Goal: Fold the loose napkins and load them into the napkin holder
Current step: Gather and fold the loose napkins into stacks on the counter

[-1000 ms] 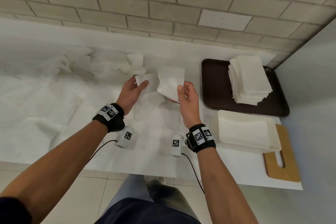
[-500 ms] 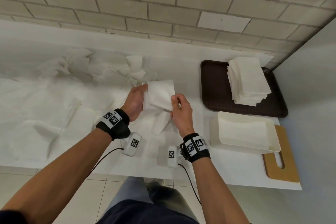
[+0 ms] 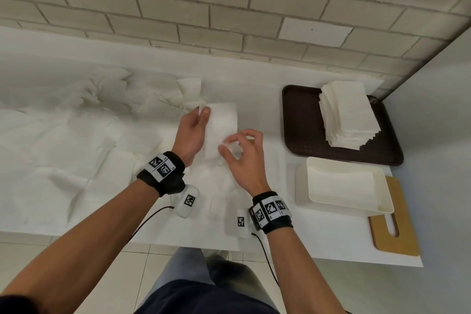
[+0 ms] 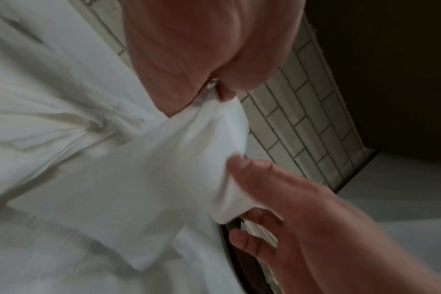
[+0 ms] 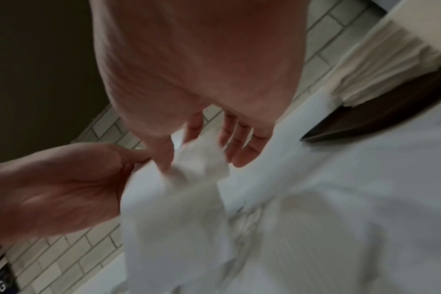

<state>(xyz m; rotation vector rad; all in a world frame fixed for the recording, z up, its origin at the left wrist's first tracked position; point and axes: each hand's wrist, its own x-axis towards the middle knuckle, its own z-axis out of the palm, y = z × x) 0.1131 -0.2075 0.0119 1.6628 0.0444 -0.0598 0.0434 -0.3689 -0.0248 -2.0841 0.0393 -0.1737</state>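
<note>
White napkin, mid-fold above the table, is pinched at its top by the left hand and low by the right hand; next, crease it and carry it toward the holder at four o'clock.

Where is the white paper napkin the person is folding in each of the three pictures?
Head view: the white paper napkin is at centre, held upright between the left hand and the right hand.
Left wrist view: it fills the middle, below the left palm.
Right wrist view: it hangs at centre, its top bunched in the right fingers.
Shared landmark: the dark brown tray holding the stack of folded napkins.
</note>
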